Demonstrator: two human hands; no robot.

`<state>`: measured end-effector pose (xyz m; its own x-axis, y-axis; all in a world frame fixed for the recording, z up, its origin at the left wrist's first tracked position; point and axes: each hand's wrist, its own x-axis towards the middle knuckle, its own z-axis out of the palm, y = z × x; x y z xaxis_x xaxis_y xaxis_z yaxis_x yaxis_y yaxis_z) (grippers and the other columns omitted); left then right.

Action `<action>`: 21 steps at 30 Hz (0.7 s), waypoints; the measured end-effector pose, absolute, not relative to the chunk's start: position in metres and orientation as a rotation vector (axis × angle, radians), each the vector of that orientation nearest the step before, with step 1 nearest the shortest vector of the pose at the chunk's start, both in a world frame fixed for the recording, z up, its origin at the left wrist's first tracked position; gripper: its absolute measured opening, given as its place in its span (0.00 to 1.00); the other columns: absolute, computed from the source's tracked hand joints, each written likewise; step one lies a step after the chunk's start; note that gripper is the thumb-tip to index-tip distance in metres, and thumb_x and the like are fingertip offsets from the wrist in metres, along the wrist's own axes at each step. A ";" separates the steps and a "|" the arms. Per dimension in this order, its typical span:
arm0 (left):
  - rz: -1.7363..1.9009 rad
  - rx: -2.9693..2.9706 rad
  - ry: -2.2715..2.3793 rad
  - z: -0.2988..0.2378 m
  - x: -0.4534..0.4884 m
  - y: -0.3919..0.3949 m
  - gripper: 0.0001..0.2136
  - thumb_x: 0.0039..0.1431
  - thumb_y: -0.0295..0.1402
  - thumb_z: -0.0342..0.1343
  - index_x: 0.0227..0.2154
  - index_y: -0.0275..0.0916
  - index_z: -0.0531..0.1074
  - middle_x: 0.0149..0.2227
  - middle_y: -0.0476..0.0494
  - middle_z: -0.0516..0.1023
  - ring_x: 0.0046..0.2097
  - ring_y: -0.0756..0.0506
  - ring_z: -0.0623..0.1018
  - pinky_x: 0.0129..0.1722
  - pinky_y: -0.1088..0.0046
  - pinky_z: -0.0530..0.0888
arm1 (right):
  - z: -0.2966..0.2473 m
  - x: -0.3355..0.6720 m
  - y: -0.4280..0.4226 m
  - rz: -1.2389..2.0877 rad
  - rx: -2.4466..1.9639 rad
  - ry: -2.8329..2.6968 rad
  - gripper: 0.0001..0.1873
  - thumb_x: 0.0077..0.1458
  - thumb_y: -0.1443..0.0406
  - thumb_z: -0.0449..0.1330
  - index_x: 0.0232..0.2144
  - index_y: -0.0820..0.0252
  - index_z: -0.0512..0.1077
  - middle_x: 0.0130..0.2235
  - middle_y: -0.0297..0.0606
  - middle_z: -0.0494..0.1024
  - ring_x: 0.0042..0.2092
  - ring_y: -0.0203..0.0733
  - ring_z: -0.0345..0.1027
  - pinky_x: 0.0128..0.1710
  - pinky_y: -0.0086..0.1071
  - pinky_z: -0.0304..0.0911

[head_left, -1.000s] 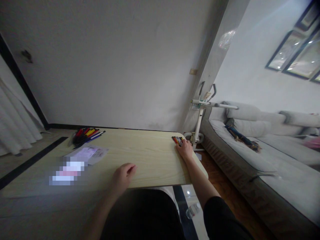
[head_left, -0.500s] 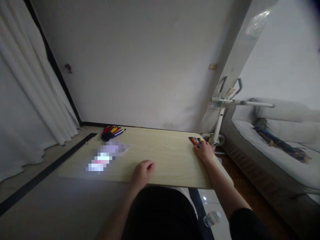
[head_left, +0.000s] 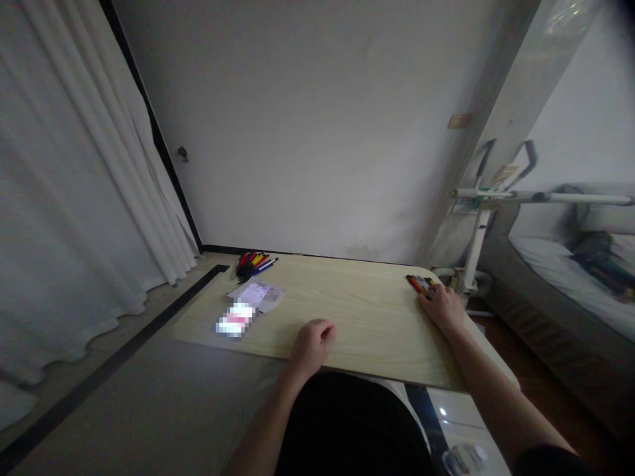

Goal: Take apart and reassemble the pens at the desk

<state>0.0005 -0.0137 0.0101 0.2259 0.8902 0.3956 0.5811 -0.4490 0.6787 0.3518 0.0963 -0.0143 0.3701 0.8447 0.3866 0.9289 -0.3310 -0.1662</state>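
I sit at a pale wooden table point(head_left: 357, 317). My right hand point(head_left: 443, 306) lies at the table's far right corner, its fingers closed over a small bunch of coloured pens point(head_left: 421, 285) that sticks out beyond the fingertips. Near the front edge in the middle, my left hand point(head_left: 311, 344) rests on the wood with the fingers curled in loosely and nothing in them. A second, larger bunch of coloured pens point(head_left: 254, 262) lies at the far left corner, with some papers point(head_left: 258, 295) just in front of it.
A white curtain point(head_left: 74, 198) hangs at the left and a plain wall stands behind the table. To the right are a white exercise machine point(head_left: 479, 225) and a grey sofa point(head_left: 570, 277). A plastic bottle point(head_left: 464, 459) lies on the floor by my right knee.
The view has swung to the left, bringing the curtain in and pushing the sofa out to the right. Both hands stay where they were on the table.
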 end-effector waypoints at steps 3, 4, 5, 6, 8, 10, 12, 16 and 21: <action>1.090 2.108 1.354 0.010 0.001 -0.014 0.11 0.56 0.32 0.44 0.26 0.36 0.70 0.26 0.45 0.71 0.30 0.50 0.69 0.29 0.77 0.63 | -0.015 0.352 0.097 -0.321 -2.287 -1.542 0.28 0.45 0.51 0.51 0.45 0.65 0.63 0.40 0.50 0.66 0.41 0.51 0.61 0.38 0.38 0.57; 1.090 2.106 1.354 0.010 0.001 -0.013 0.11 0.56 0.32 0.44 0.25 0.36 0.70 0.26 0.45 0.71 0.30 0.50 0.69 0.29 0.77 0.63 | -0.016 0.352 0.097 -0.320 -2.287 -1.537 0.28 0.45 0.51 0.51 0.45 0.65 0.63 0.40 0.50 0.66 0.41 0.51 0.61 0.38 0.38 0.57; 1.090 2.105 1.355 0.010 0.001 -0.013 0.11 0.56 0.32 0.44 0.25 0.36 0.70 0.26 0.45 0.71 0.30 0.50 0.69 0.29 0.77 0.63 | -0.016 0.352 0.097 -0.320 -2.287 -1.535 0.28 0.45 0.51 0.52 0.45 0.65 0.63 0.40 0.50 0.66 0.41 0.51 0.61 0.38 0.38 0.57; 1.091 2.103 1.357 0.010 0.001 -0.013 0.11 0.56 0.32 0.44 0.25 0.36 0.70 0.26 0.45 0.71 0.29 0.50 0.69 0.29 0.77 0.63 | -0.016 0.351 0.096 -0.326 -2.283 -1.533 0.29 0.45 0.51 0.52 0.45 0.65 0.63 0.40 0.50 0.66 0.42 0.51 0.61 0.38 0.38 0.56; 1.098 2.096 1.365 0.009 0.001 -0.013 0.11 0.56 0.33 0.44 0.25 0.36 0.70 0.26 0.45 0.71 0.29 0.50 0.69 0.29 0.78 0.63 | -0.016 0.350 0.095 -0.340 -2.273 -1.539 0.28 0.45 0.52 0.52 0.45 0.66 0.63 0.40 0.50 0.66 0.42 0.52 0.60 0.39 0.38 0.56; 1.102 2.089 1.369 0.009 0.001 -0.013 0.11 0.56 0.33 0.44 0.25 0.36 0.70 0.26 0.45 0.71 0.29 0.50 0.69 0.29 0.78 0.63 | -0.015 0.349 0.094 -0.343 -2.269 -1.548 0.28 0.46 0.52 0.52 0.44 0.66 0.64 0.41 0.50 0.66 0.43 0.52 0.60 0.39 0.38 0.56; 1.101 2.085 1.369 0.009 0.001 -0.013 0.12 0.56 0.33 0.44 0.25 0.36 0.70 0.26 0.45 0.71 0.29 0.50 0.69 0.29 0.78 0.63 | -0.013 0.348 0.093 -0.330 -2.280 -1.548 0.27 0.46 0.53 0.52 0.44 0.66 0.64 0.41 0.51 0.66 0.43 0.52 0.60 0.39 0.38 0.55; 1.101 2.075 1.374 0.009 0.000 -0.014 0.12 0.56 0.34 0.44 0.24 0.36 0.70 0.25 0.45 0.71 0.29 0.50 0.69 0.29 0.77 0.63 | -0.010 0.345 0.091 -0.308 -2.308 -1.539 0.28 0.46 0.54 0.52 0.46 0.66 0.63 0.42 0.50 0.66 0.43 0.52 0.60 0.39 0.38 0.55; 1.110 2.051 1.356 0.011 0.000 -0.014 0.12 0.55 0.33 0.44 0.25 0.36 0.70 0.25 0.45 0.72 0.29 0.49 0.69 0.28 0.77 0.64 | -0.008 0.343 0.089 -0.328 -2.298 -1.538 0.28 0.45 0.54 0.53 0.46 0.65 0.63 0.42 0.50 0.66 0.43 0.52 0.61 0.39 0.38 0.56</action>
<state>0.0002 -0.0140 0.0110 0.1967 0.9041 0.3795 0.5505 -0.4221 0.7203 0.3433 0.0895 -0.0079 0.3820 0.8419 0.3811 0.9241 -0.3460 -0.1620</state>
